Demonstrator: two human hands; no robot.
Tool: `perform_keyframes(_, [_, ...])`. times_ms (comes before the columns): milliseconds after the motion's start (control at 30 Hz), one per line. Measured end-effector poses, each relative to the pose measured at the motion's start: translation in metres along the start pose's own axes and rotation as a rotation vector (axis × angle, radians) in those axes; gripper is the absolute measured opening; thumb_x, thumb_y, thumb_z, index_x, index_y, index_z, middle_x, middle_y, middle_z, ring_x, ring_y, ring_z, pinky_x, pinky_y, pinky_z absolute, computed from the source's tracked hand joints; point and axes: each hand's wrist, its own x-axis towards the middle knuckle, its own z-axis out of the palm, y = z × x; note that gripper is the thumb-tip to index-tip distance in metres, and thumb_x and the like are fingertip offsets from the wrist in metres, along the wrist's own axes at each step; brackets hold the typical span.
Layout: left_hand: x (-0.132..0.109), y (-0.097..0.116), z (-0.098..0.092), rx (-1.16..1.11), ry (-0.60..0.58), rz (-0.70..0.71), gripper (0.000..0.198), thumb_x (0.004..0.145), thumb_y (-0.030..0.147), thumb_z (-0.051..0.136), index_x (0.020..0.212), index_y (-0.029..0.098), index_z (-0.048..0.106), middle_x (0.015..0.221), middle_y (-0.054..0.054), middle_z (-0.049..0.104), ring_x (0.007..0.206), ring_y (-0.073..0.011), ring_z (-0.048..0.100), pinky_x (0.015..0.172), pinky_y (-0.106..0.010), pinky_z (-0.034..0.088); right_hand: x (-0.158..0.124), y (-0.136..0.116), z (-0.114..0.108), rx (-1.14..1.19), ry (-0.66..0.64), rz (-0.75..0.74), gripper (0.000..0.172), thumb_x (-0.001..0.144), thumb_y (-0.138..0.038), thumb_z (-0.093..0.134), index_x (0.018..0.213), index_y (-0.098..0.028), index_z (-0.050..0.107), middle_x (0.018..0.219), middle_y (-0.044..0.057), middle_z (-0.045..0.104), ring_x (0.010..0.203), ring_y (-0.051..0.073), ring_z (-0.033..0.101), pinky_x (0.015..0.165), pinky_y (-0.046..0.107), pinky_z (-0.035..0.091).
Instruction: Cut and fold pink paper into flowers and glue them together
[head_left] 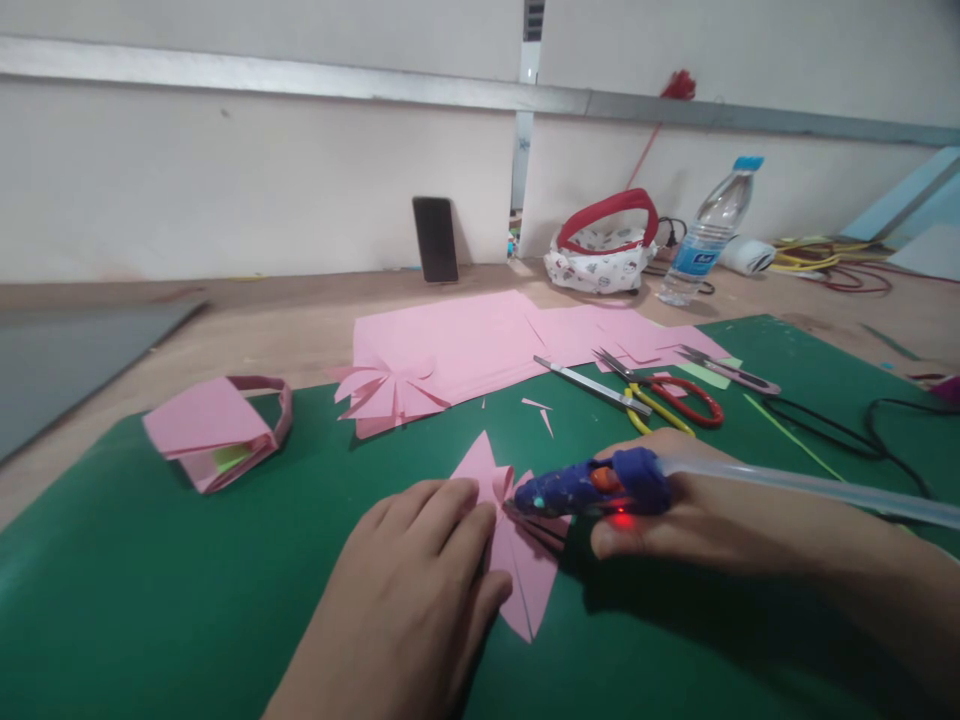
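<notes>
My right hand (675, 520) is wrapped round a blue glue gun (592, 485) with a red light glowing on it. A long clear glue stick (810, 490) sticks out of its back. Its nozzle meets the middle of a pink paper flower (525, 590) with pointed petals and a small curled loop. Thin dark prongs show beneath the nozzle. From the left, my left hand (427, 570) holds the flower against the green mat, its fingers curved over the petals. Those fingers hide part of the flower.
Behind lie pink paper sheets (450, 335), a cut paper flower (394, 390), a craft knife (592, 384), scissors (675, 395) and tweezers (731, 370). A folded pink paper piece (214, 425) sits left. Farther back stand a phone (435, 240), a pouch (600, 262) and a water bottle (709, 235).
</notes>
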Motion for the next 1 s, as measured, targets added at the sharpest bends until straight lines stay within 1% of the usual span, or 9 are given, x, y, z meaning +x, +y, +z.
perform_keyframes(133, [-0.0003,-0.0005,-0.0001,0.011,0.008,-0.003,0.021,0.087,0.03,0.047,0.101,0.022,0.061,0.108,-0.006,0.062,0.095,-0.0277,0.054,0.077,-0.048,0.046,0.0027,-0.0019,0.0009,0.045,-0.021,-0.009,0.023,0.076,-0.042,0.066,0.073,-0.02,0.062,0.061,-0.007,0.052,0.054,0.007,0.037,0.048,0.016,0.031])
perform_keyframes(233, [0.0003,-0.0002,-0.0002,0.013,0.02,0.006,0.021,0.087,0.029,0.047,0.101,0.022,0.061,0.108,-0.006,0.062,0.095,-0.028,0.054,0.077,-0.048,0.046,0.0026,-0.0023,-0.0003,0.051,-0.036,0.003,0.022,0.077,-0.041,0.065,0.075,-0.019,0.063,0.062,-0.007,0.053,0.055,0.007,0.039,0.049,0.016,0.032])
perform_keyframes(333, [0.0008,-0.0002,0.0003,0.003,0.027,0.016,0.019,0.087,0.029,0.047,0.099,0.022,0.061,0.107,-0.006,0.063,0.095,-0.0276,0.054,0.077,-0.047,0.046,0.0011,-0.0027,-0.0013,0.069,-0.035,-0.025,0.021,0.077,-0.041,0.065,0.08,-0.019,0.066,0.064,-0.006,0.055,0.056,0.008,0.042,0.051,0.016,0.034])
perform_keyframes(500, [0.0002,0.0004,0.001,-0.033,0.052,-0.008,0.027,0.085,0.025,0.051,0.111,0.022,0.055,0.108,-0.005,0.062,0.095,-0.0262,0.054,0.08,-0.046,0.045,-0.0003,-0.0036,-0.001,0.108,-0.028,-0.04,0.024,0.078,-0.041,0.064,0.084,-0.019,0.067,0.067,-0.004,0.059,0.058,0.01,0.048,0.051,0.017,0.037])
perform_keyframes(600, [-0.0002,0.0013,0.0003,-0.036,0.038,-0.038,0.021,0.084,0.025,0.052,0.104,0.021,0.057,0.105,-0.005,0.063,0.093,-0.0257,0.054,0.08,-0.046,0.045,-0.0011,-0.0045,-0.0016,0.113,-0.055,-0.045,0.021,0.08,-0.038,0.062,0.087,-0.019,0.068,0.073,-0.002,0.063,0.066,0.013,0.054,0.057,0.019,0.042])
perform_keyframes(700, [0.0003,0.0015,0.0,-0.026,0.018,-0.033,0.016,0.086,0.026,0.049,0.098,0.021,0.059,0.105,-0.005,0.062,0.095,-0.0266,0.053,0.08,-0.046,0.044,-0.0022,-0.0052,-0.0028,0.121,-0.06,-0.04,0.025,0.081,-0.039,0.059,0.092,-0.019,0.069,0.078,0.0,0.066,0.075,0.017,0.057,0.062,0.021,0.044])
perform_keyframes(767, [0.001,0.0015,0.0,-0.021,-0.002,-0.017,0.017,0.087,0.029,0.047,0.095,0.022,0.061,0.106,-0.005,0.062,0.096,-0.0275,0.053,0.079,-0.047,0.044,-0.0021,-0.0051,-0.0027,0.115,-0.032,-0.024,0.027,0.08,-0.042,0.06,0.089,-0.018,0.07,0.076,0.0,0.065,0.072,0.016,0.056,0.058,0.02,0.043])
perform_keyframes(867, [0.0018,0.0017,-0.0003,-0.014,-0.025,-0.023,0.018,0.087,0.03,0.047,0.092,0.023,0.062,0.105,-0.005,0.062,0.096,-0.0278,0.053,0.078,-0.048,0.045,-0.0004,-0.0041,-0.0009,0.076,-0.004,-0.003,0.027,0.076,-0.044,0.064,0.081,-0.018,0.069,0.069,-0.002,0.063,0.061,0.012,0.051,0.052,0.019,0.039])
perform_keyframes(1000, [0.0013,0.0018,-0.0018,-0.009,-0.016,-0.024,0.016,0.087,0.03,0.048,0.087,0.023,0.062,0.103,-0.005,0.062,0.096,-0.027,0.054,0.08,-0.046,0.045,0.0019,-0.0029,0.0014,0.029,0.006,0.024,0.025,0.076,-0.044,0.064,0.077,-0.019,0.068,0.062,-0.004,0.058,0.054,0.009,0.045,0.049,0.018,0.035])
